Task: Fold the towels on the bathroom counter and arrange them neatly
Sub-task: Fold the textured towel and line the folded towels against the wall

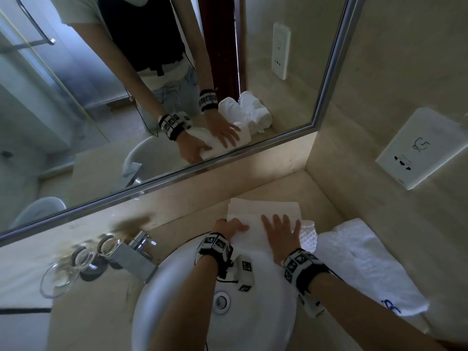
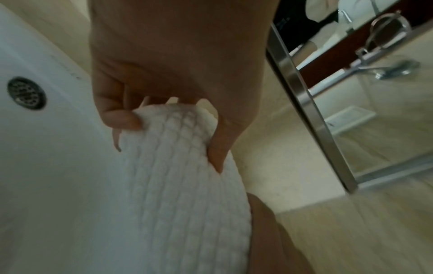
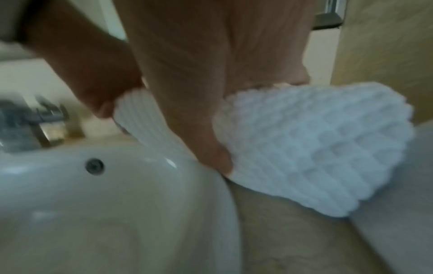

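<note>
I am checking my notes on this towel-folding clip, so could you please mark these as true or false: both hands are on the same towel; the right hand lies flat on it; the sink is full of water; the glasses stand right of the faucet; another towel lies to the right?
1. Both hands are on the same towel: true. The left hand grips the left edge of the white towel, and the right hand rests on it.
2. The right hand lies flat: true.
3. The sink is full of water: false. The sink shows a bare drain.
4. The glasses stand right of the faucet: false. The glasses are left of the faucet.
5. Another towel lies to the right: true, the textured towel.
</note>
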A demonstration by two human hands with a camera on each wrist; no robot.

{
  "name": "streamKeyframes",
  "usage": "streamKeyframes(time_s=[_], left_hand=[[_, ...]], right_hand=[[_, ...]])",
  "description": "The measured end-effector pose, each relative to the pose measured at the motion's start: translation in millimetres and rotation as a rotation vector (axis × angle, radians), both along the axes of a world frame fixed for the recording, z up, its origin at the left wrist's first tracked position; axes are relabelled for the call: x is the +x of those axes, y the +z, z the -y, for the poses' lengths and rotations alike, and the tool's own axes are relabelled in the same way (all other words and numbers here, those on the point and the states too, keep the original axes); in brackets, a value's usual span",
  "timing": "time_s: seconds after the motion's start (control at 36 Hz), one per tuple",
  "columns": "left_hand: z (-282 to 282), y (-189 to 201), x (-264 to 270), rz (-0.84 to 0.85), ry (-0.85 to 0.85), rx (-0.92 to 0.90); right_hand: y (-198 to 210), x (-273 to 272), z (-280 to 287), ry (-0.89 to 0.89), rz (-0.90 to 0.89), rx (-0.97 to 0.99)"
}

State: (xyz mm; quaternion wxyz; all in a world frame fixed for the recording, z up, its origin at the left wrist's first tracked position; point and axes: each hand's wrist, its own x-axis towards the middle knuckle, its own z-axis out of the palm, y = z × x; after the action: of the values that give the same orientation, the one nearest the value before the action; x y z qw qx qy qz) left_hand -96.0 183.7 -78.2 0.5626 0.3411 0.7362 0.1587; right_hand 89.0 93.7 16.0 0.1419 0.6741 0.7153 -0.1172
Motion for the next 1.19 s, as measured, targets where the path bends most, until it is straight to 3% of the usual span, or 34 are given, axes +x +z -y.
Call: streamKeyframes(time_s=[0.06, 0.11, 0.17, 0.22, 0.28, 0.36, 0.42, 0.5, 0.56, 0.64, 0.72, 0.83, 0.97, 1.08, 1.19], left_hand=[[19, 66, 18, -0.139, -0.153, 0.014], [34, 103, 31, -0.457, -0.362, 0.12], [49, 118, 39, -0.718, -0.546, 0.454], [57, 119, 46, -0.793, -0.862, 0.698], [60, 110, 50, -0.856, -1.193, 0.624], [57, 92, 52, -1.014, -1.368, 0.505], [50, 85, 55, -1.053, -1.36, 0.508], [30, 87, 64, -0.97, -1.305, 0.541], [15, 93, 69, -0.899, -1.27, 0.518], [-1, 96, 76, -0.863, -1.273, 0.47], [-6, 96, 79, -0.845, -1.276, 0.449], [-12, 88, 75, -0.839, -1.228, 0.463], [3, 76, 68, -0.854, -1.273, 0.678], [4, 67, 65, -0.975, -1.245, 0.701], [-9, 59, 70, -0.917, -1.193, 0.683]], right_hand=[[-4, 5, -5, 0.043, 0.035, 0.028], [-4, 12, -11, 0.101, 0.041, -0.012], [-4, 14, -19, 0.101, 0.011, -0.033], [-6, 13, -29, 0.083, -0.021, -0.043], [-5, 13, -39, 0.068, -0.054, -0.062], [-5, 16, -52, 0.095, -0.079, -0.139], [-1, 17, -56, 0.089, -0.05, -0.166], [3, 15, -51, 0.076, 0.048, -0.131], [-6, 14, -39, 0.004, 0.036, 0.073], [-33, 16, -22, -0.053, -0.078, 0.082], [-50, 24, -29, 0.042, -0.001, 0.1], [-30, 32, -56, 0.106, 0.05, 0.014], [-14, 44, -88, 0.229, 0.086, 0.002], [-12, 46, -110, 0.279, 0.058, -0.017], [-4, 43, -102, 0.233, 0.132, -0.059]])
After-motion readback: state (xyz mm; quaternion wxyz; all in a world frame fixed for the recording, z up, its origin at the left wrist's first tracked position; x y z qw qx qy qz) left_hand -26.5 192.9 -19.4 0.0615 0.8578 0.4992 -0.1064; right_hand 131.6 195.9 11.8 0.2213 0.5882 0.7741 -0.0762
